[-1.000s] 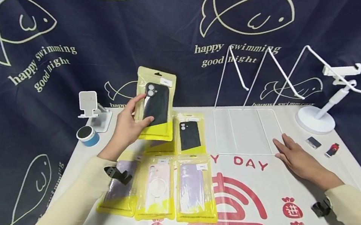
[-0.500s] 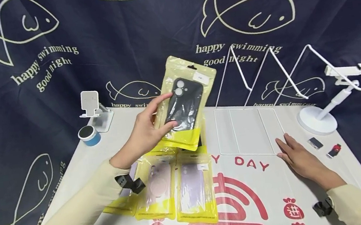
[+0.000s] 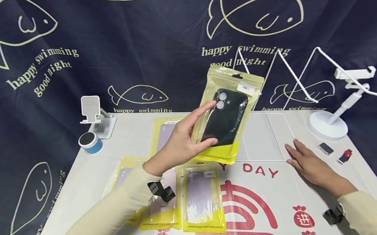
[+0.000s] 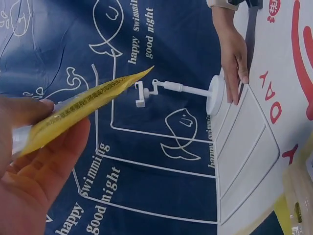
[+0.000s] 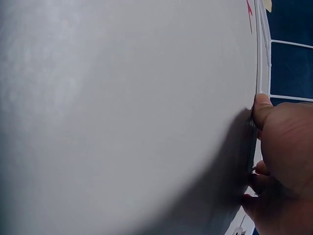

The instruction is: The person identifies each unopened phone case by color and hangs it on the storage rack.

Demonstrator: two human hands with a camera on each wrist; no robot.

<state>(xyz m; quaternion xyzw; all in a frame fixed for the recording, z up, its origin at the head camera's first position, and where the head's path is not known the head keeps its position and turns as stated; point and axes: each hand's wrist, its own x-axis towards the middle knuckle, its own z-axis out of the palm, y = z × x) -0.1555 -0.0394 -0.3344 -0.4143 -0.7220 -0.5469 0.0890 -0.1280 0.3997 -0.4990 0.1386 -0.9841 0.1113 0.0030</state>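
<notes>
The left hand [image 3: 181, 144] pinches a yellow packet [image 3: 228, 118] holding a black phone case, thumb on the near face and fingers behind its left edge. The packet is lifted off the bench [image 3: 107, 152], tilted to the right, above the near left corner of the white wire rack [image 3: 266, 135]. In the left wrist view the packet [image 4: 88, 105] shows edge-on, sticking out from between thumb and fingers of that hand [image 4: 34, 161].

The right hand [image 3: 309, 165] lies flat on the bench, fingers spread and straight, its fingertips touching the rack's front right corner.

Below the raised packet, more yellow packets [image 3: 199, 195] with phone cases lie on the bench, partly under the left forearm.
</notes>
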